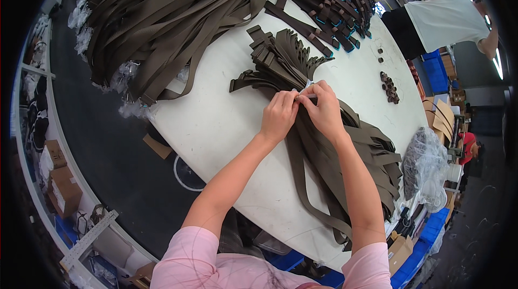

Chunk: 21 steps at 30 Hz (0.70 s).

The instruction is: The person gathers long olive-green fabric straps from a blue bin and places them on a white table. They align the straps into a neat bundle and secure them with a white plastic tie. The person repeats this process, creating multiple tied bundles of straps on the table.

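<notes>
A bundle of olive-brown webbing straps [356,143] lies across the white table, with its folded ends [279,54] fanned out beyond my hands. Something whitish, perhaps a tie [308,84], shows at the bundle's narrow middle. Over that middle, my left hand [278,116] and my right hand [323,107] meet fingertip to fingertip. Between them they pinch a narrow grey-brown piece [309,96], partly hidden by the fingers. Its exact kind is too small to tell. The long strap tails run under my right forearm towards the table's near edge.
A large heap of straps [174,18] covers the white table's [210,127] far left. Dark straps with blue-edged ends [332,10] lie beyond, near small brown webbing loops [389,89]. A plastic-wrapped bundle [425,163] sits right. A person in a white shirt [445,20] stands at far right.
</notes>
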Motion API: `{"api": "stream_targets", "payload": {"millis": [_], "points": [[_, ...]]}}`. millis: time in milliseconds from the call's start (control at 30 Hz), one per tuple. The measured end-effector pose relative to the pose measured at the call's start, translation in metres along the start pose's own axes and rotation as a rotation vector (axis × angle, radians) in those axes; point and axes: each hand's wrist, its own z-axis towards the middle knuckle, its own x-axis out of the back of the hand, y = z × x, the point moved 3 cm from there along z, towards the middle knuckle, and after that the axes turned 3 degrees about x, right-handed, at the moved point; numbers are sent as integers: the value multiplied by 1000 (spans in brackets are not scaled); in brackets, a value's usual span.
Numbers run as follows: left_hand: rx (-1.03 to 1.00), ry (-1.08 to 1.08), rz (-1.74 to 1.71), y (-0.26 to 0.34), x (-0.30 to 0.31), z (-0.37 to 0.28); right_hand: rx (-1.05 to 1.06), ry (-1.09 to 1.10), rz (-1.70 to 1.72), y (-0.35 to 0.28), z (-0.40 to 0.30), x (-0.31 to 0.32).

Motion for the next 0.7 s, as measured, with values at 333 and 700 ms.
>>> {"api": "stream_targets", "payload": {"millis": [333, 700], "points": [[73, 148, -26, 2, 1, -7, -79, 128, -4, 7, 4, -16], [77, 73, -26, 1, 0, 2, -93, 190, 31, 16, 2, -23]]}}
